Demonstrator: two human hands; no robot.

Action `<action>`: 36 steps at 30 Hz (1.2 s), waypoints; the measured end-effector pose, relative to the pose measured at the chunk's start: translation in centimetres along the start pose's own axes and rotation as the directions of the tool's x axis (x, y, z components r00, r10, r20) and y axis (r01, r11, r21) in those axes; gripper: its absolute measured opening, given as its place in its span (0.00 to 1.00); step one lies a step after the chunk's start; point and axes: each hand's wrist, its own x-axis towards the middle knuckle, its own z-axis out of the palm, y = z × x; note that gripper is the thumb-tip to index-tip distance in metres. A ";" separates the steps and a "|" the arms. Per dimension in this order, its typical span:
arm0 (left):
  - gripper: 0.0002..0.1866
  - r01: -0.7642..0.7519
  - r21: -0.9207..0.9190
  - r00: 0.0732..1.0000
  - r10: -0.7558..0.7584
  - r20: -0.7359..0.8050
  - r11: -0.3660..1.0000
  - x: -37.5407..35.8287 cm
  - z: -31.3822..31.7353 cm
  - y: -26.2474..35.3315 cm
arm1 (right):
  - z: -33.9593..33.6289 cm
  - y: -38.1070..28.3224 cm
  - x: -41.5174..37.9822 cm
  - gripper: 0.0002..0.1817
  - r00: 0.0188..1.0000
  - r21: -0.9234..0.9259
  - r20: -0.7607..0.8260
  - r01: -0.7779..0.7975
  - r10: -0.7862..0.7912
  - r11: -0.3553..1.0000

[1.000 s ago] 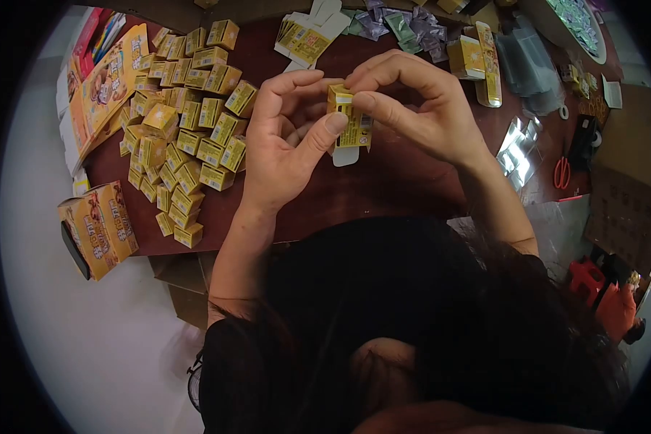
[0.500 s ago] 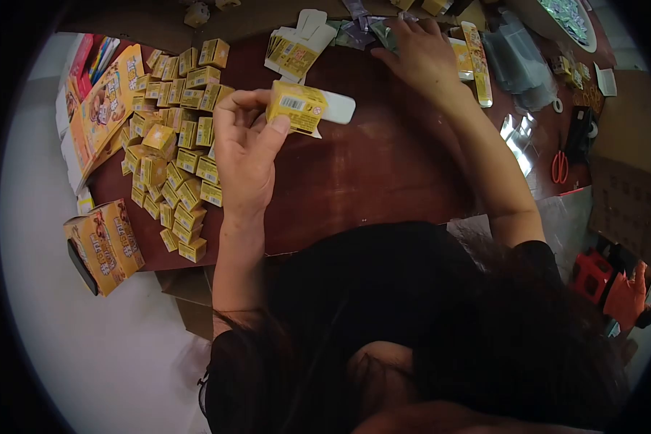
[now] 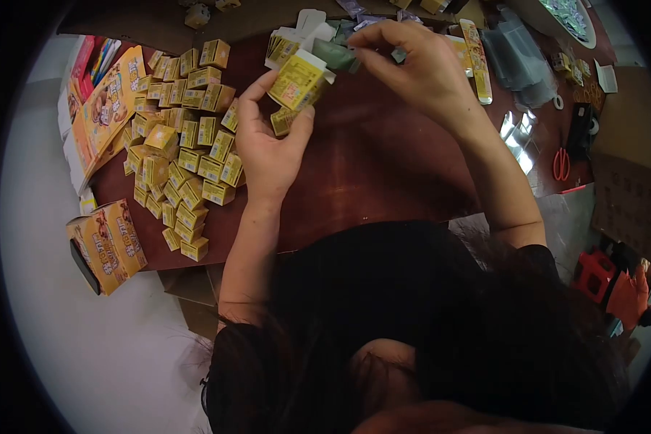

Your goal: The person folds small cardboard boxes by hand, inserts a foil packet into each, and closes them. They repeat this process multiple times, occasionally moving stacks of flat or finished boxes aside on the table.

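Observation:
A small yellow carton is held up in my left hand, thumb on one side and fingers on the other. Its white flaps stand open at the upper end. My right hand pinches a small green sachet by its right end. The sachet's left end is right at the carton's open top. Behind it lie flat yellow cartons with white flaps, partly covered by the carton. Just left of my left hand are many small closed yellow boxes in uneven rows.
Loose purple sachets lie at the back. On the right are clear plastic sleeves, red scissors and a white bowl of sachets. A larger orange box stands at the left edge of the dark red table.
My right hand has come back from the rear of the table with a green sachet to the carton. My left hand has tilted the carton, turning its open end up and away.

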 end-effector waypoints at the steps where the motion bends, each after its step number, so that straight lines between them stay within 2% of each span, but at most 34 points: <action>1: 0.30 -0.086 0.126 0.995 0.080 0.054 0.988 0.0 0.2 -0.5 | -0.1 -0.3 0.2 0.10 0.994 -0.033 0.038 0.100 -0.099 0.994; 2: 0.31 -0.185 0.205 0.982 0.172 0.082 0.961 0.1 0.3 -1.0 | -0.1 -0.7 0.3 0.10 0.994 -0.039 0.036 0.101 -0.100 0.994; 3: 0.31 -0.188 0.203 0.981 0.175 0.079 0.961 0.1 0.4 -0.9 | 0.0 -1.3 0.3 0.10 0.992 -0.010 0.111 0.053 -0.052 0.999; 4: 0.31 -0.155 0.158 0.985 0.142 0.093 0.975 0.1 0.4 -0.8 | 0.1 -1.6 0.4 0.10 0.982 0.017 0.188 0.005 -0.008 1.000; 5: 0.32 -0.120 0.116 0.989 0.108 0.106 0.986 0.0 0.4 -0.6 | 0.3 -1.7 0.4 0.10 0.981 0.022 0.192 0.011 -0.015 1.000; 7: 0.32 -0.075 0.064 0.991 0.067 0.117 0.995 -0.3 0.5 0.0 | 0.9 -1.9 0.4 0.11 0.953 0.224 0.301 -0.041 -0.029 0.974; 8: 0.33 -0.029 0.009 0.990 0.028 0.140 1.000 -0.5 0.4 0.2 | 1.0 -2.1 0.3 0.11 0.952 0.231 0.304 -0.037 -0.036 0.972; 9: 0.33 -0.029 0.014 0.991 0.027 0.132 0.999 -0.6 0.3 0.1 | 0.9 -2.3 0.2 0.12 0.952 0.125 0.284 0.078 -0.111 0.989; 10: 0.34 -0.017 -0.063 0.991 0.025 0.133 0.998 -0.5 0.2 0.1 | 0.7 -2.4 0.2 0.14 0.945 0.013 0.269 0.191 -0.187 0.982; 11: 0.35 -0.005 -0.141 0.991 0.024 0.135 0.990 -0.4 0.1 0.0 | 0.4 -2.5 0.3 0.14 0.943 0.018 0.270 0.195 -0.193 0.981; 12: 0.35 -0.006 -0.140 0.991 0.024 0.128 0.990 -0.3 -0.1 0.0 | -0.1 -2.6 0.4 0.16 0.956 0.040 0.200 0.210 -0.214 0.977; 13: 0.35 -0.059 -0.160 0.989 0.080 0.125 0.985 -0.3 -0.2 0.0 | -0.3 -2.7 0.5 0.19 0.964 0.061 0.131 0.227 -0.233 0.972; 14: 0.36 -0.113 -0.180 0.983 0.136 0.121 0.977 -0.3 -0.3 0.1 | -0.2 -2.4 0.4 0.19 0.962 0.064 0.135 0.231 -0.238 0.971; 15: 0.36 -0.116 -0.180 0.984 0.138 0.116 0.977 -0.3 -0.3 0.1 | 0.2 -2.0 0.1 0.21 0.961 0.146 0.103 0.241 -0.257 0.960; 16: 0.36 -0.190 -0.158 0.973 0.208 0.105 0.969 -0.3 -0.3 0.2 | 0.4 -1.8 -0.1 0.22 0.960 0.226 0.069 0.249 -0.270 0.942; 17: 0.36 -0.264 -0.137 0.956 0.278 0.097 0.955 -0.2 -0.2 0.2 | 0.4 -1.9 -0.2 0.22 0.960 0.224 0.069 0.250 -0.271 0.942; 19: 0.36 -0.275 -0.117 0.946 0.290 0.147 0.954 -0.2 -0.3 0.6 | 0.3 -2.2 -0.7 0.23 0.966 0.386 0.201 0.074 -0.163 0.920; 20: 0.36 -0.284 -0.092 0.935 0.297 0.195 0.954 -0.3 -0.4 0.7 | 0.3 -2.0 -0.8 0.23 0.966 0.385 0.204 0.073 -0.162 0.920; 22: 0.34 -0.275 -0.107 0.935 0.292 0.201 0.955 -0.2 -0.3 0.5 | 0.4 -1.3 -0.9 0.23 0.935 0.485 0.310 0.001 -0.173 0.875; 23: 0.33 -0.268 -0.122 0.934 0.289 0.209 0.956 -0.2 -0.3 0.4 | 0.5 -1.3 -1.2 0.23 0.935 0.486 0.310 0.003 -0.175 0.874; 25: 0.33 -0.231 -0.120 0.944 0.253 0.213 0.965 -0.2 -0.3 1.2 | 0.6 -1.5 -1.7 0.23 0.926 0.642 0.375 -0.229 -0.039 0.732; 26: 0.33 -0.192 -0.120 0.952 0.215 0.218 0.974 -0.2 -0.3 1.4 | 0.6 -1.6 -1.7 0.23 0.924 0.642 0.379 -0.229 -0.043 0.731; 28: 0.33 -0.211 -0.084 0.947 0.225 0.231 0.974 -0.1 -0.6 1.2 | 0.7 -1.9 -1.6 0.19 0.964 0.586 0.236 -0.040 -0.123 0.810; 29: 0.33 -0.231 -0.050 0.939 0.236 0.250 0.972 0.0 -0.8 1.1 | 0.8 -2.1 -1.6 0.19 0.963 0.585 0.236 -0.037 -0.126 0.810; 30: 0.33 -0.234 -0.051 0.938 0.240 0.250 0.971 0.3 -1.2 1.1 | 0.8 -2.4 -1.7 0.18 0.957 0.683 0.285 -0.168 -0.048 0.711; 31: 0.33 -0.348 0.061 0.901 0.316 0.297 0.936 0.6 -1.6 1.1 | 0.8 -2.5 -1.7 0.16 0.939 0.757 0.343 -0.291 0.023 0.586; 32: 0.33 -0.457 0.166 0.856 0.380 0.351 0.874 0.8 -1.9 1.0 | 0.7 -2.2 -1.6 0.16 0.940 0.756 0.341 -0.288 0.022 0.588; 34: 0.34 -0.453 0.189 0.861 0.373 0.345 0.871 0.7 -1.8 2.1 | 0.8 -1.6 -1.3 0.17 0.959 0.624 0.234 -0.023 -0.159 0.781; 36: 0.34 -0.445 0.211 0.869 0.362 0.337 0.870 0.1 -1.3 2.9 | 0.9 -1.5 -1.2 0.17 0.961 0.627 0.218 -0.003 -0.171 0.779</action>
